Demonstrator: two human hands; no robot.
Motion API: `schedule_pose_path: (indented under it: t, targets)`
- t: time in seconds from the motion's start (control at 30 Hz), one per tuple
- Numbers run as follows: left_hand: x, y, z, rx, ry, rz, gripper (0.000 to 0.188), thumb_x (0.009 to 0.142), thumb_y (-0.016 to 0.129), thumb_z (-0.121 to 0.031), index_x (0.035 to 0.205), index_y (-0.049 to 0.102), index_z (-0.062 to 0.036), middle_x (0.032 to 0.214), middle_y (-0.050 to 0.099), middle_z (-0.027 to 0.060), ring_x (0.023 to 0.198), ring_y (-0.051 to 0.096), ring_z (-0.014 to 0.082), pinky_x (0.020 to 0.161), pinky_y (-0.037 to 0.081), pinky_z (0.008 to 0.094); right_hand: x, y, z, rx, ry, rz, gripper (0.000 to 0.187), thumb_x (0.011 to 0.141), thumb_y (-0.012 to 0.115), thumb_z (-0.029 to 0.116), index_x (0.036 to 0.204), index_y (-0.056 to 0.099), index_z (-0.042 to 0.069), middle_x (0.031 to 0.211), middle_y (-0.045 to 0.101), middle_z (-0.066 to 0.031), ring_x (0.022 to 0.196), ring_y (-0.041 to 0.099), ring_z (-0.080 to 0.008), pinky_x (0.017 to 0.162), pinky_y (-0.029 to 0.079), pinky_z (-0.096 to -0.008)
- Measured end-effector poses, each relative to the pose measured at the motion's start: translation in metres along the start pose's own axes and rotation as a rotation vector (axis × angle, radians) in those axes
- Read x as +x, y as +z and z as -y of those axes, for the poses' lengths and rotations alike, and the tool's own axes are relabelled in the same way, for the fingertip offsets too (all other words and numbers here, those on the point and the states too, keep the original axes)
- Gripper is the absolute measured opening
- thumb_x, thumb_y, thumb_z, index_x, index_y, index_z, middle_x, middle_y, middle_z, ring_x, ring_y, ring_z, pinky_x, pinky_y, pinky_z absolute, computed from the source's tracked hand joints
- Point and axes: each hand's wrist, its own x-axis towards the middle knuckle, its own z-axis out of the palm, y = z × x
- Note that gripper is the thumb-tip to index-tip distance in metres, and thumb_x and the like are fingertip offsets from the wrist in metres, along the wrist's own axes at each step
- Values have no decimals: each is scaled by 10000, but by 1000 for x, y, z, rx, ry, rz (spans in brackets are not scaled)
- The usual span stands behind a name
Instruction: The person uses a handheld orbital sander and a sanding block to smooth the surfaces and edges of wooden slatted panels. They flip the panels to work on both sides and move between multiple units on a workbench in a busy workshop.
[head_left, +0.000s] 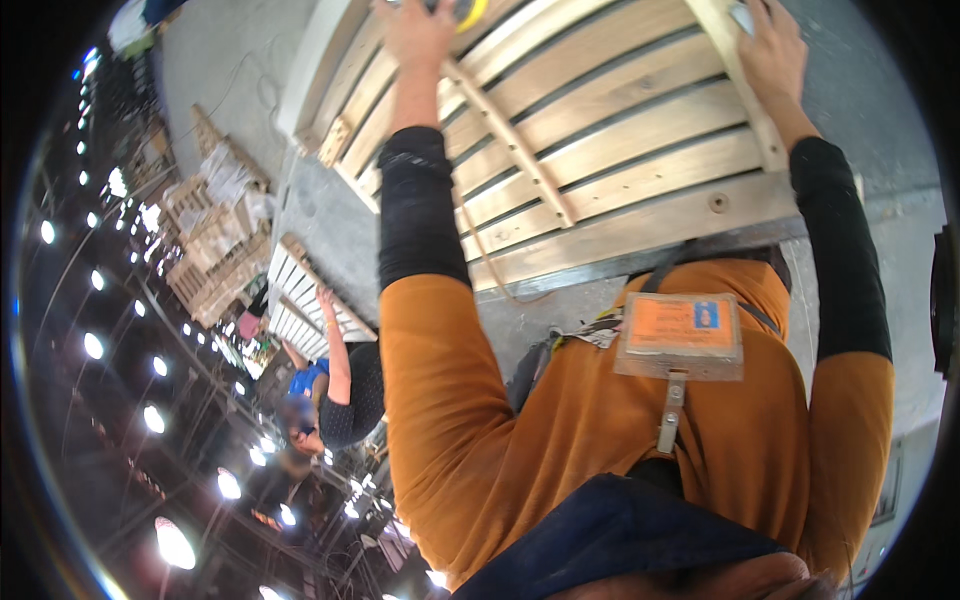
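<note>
A pale slatted wooden panel (640, 130) lies in front of me, with a narrow cross strip (512, 148) over its slats. At the top edge, my left hand (415, 38) is closed on a round black-and-yellow tool (468, 14), which the picture cuts off. My right hand (775, 55) is at the panel's right side rail (738, 75), its fingers bent around a small pale thing (742, 17) that I cannot make out. The panel's near rail (650, 215) has a round knot or hole towards its right end.
A thin brown cord (490, 258) hangs over the panel's near edge. To the left, another person (350, 395) reaches over a second slatted panel (300, 300). Beyond stand stacked wooden pieces (215, 235) on the grey floor (225, 70).
</note>
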Motion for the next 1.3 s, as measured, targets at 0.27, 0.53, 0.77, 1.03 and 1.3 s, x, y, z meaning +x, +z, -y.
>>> schedule_pose_path:
  t: [0.27, 0.53, 0.77, 1.03, 1.3]
  targets:
    - [-1, 21, -97, 29, -309, -167, 689, 832, 627, -331, 1470, 375, -271, 1347, 405, 346, 1057, 597, 462, 841, 528, 500, 4, 17, -7, -54, -122, -92, 475, 853, 573, 185, 1326, 542, 214, 1342, 537, -99, 1228, 506, -315, 1009, 433, -451]
    - [4, 9, -75, 77, -548, -97, 800, 800, 727, -339, 1482, 309, -355, 1326, 376, 339, 1037, 600, 474, 864, 527, 487, 2, -6, 11, -9, 20, -5, 501, 721, 565, 88, 1221, 553, 75, 1276, 488, -169, 1227, 435, -359, 961, 383, -474]
    - [-9, 9, -151, -58, -399, 82, 868, 795, 716, -316, 1516, 234, -274, 1403, 257, 414, 1053, 606, 487, 890, 507, 524, 3, -8, 12, 23, 22, 7, 527, 716, 608, 116, 1237, 543, 81, 1283, 481, -175, 1246, 418, -360, 962, 373, -482]
    - [53, 29, -212, -48, -290, 58, 749, 804, 667, -312, 1478, 341, -316, 1148, 615, 280, 995, 652, 390, 828, 519, 490, -1, 1, 8, -29, 8, 25, 531, 825, 643, 178, 1340, 515, 193, 1372, 473, -82, 1295, 414, -289, 1001, 361, -449]
    - [32, 22, -112, 57, -645, 3, 877, 816, 722, -324, 1522, 203, -362, 1428, 242, 422, 1063, 614, 487, 899, 523, 478, -2, 2, 6, 15, 9, 68, 564, 805, 644, 194, 1345, 481, 194, 1379, 432, -93, 1308, 377, -298, 957, 339, -471]
